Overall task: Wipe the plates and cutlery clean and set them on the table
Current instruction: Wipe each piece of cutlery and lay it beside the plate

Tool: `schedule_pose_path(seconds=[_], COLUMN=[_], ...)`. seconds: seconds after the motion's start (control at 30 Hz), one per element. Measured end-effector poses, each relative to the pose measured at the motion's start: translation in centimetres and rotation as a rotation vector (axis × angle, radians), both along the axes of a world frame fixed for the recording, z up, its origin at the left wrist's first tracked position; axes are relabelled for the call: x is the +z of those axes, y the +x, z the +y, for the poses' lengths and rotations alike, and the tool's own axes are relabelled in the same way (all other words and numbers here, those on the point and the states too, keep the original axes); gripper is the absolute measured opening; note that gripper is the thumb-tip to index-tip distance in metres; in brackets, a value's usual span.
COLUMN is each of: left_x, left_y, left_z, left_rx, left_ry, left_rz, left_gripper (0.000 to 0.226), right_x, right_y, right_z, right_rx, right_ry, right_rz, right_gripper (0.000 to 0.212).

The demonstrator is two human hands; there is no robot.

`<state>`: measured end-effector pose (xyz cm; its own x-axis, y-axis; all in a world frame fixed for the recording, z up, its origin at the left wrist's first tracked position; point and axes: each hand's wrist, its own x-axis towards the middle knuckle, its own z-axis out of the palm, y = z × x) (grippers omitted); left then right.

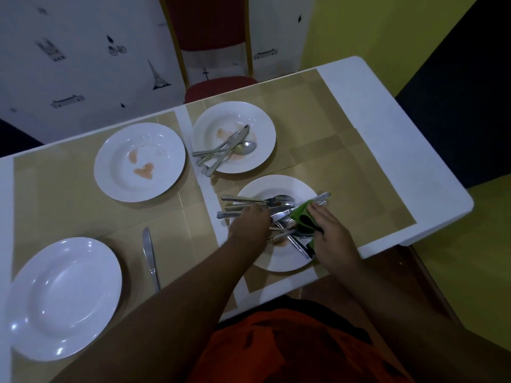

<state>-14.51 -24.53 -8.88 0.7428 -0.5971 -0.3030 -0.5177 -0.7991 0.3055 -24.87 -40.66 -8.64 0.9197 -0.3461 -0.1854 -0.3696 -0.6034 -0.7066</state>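
Fingers (258, 210) gripping cutlery (243, 201), four plates (110, 150) (265, 125) (304, 186) (22, 299), one cloth (302, 217), one knife (149, 255) apart

**Your table, by the numbers**

You have four white plates: a clean plate (62, 298), a smeared plate (139, 161), a far plate (257, 120) and a near plate (279, 265). One lone knife (150, 258) lies apart from them. The far cutlery (224, 150) looks like three or four pieces. The near heap (249, 201) is too tangled to count, perhaps eight. Add one green cloth (302, 217) and one red chair (213, 23).
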Motion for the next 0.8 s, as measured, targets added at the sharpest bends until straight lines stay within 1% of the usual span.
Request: schedule_pose_path(seconds=[0.1, 0.23, 0.3, 0.37, 0.43, 0.5, 0.57, 0.63, 0.73, 0.8], left_x=[1.0, 1.8, 2.2, 2.5, 2.8, 3.1, 3.3, 3.2, 3.1, 3.2], left_y=[0.6, 1.5, 1.6, 1.2, 0.4, -0.5, -1.2, -1.7, -2.3, -2.5], left_z=[0.9, 2.8, 3.6, 4.4, 4.9, 4.8, 4.8, 5.2, 6.4, 6.9], left_rx=[0.03, 0.119, 0.196, 0.33, 0.484, 0.637, 0.751, 0.785, 0.805, 0.825], left_ry=[-0.015, -0.033, -0.082, -0.19, -0.323, -0.477, -0.628, -0.68, -0.695, -0.671], left_rz=[0.066, 0.288, 0.405, 0.557, 0.778, 0.966, 1.088, 1.146, 1.195, 1.183], left_gripper=[0.015, 0.015, 0.013, 0.016, 0.02, 0.022, 0.023, 0.024, 0.027, 0.028], right_x=[-0.1, 0.1, 0.5, 1.1, 1.9, 2.0, 1.5, 0.8, 0.5, 1.0], right_y=[0.0, 0.4, 0.7, 1.2, 1.5, 1.5, 1.2, 1.1, 2.1, 2.8], right_z=[-0.1, 0.0, 0.3, 1.0, 2.1, 3.5, 4.6, 4.3, 2.6, 1.9], right_rx=[0.003, -0.002, 0.015, 0.051, 0.135, 0.282, 0.431, 0.467, 0.402, 0.326], right_ry=[0.008, 0.024, 0.017, 0.001, -0.021, -0.045, -0.088, -0.143, -0.213, -0.195], right_rz=[-0.004, -0.029, -0.049, -0.088, -0.133, -0.152, -0.144, -0.136, -0.098, -0.081], right_gripper=[0.063, 0.063, 0.064, 0.066, 0.067, 0.068, 0.07, 0.07, 0.065, 0.064])
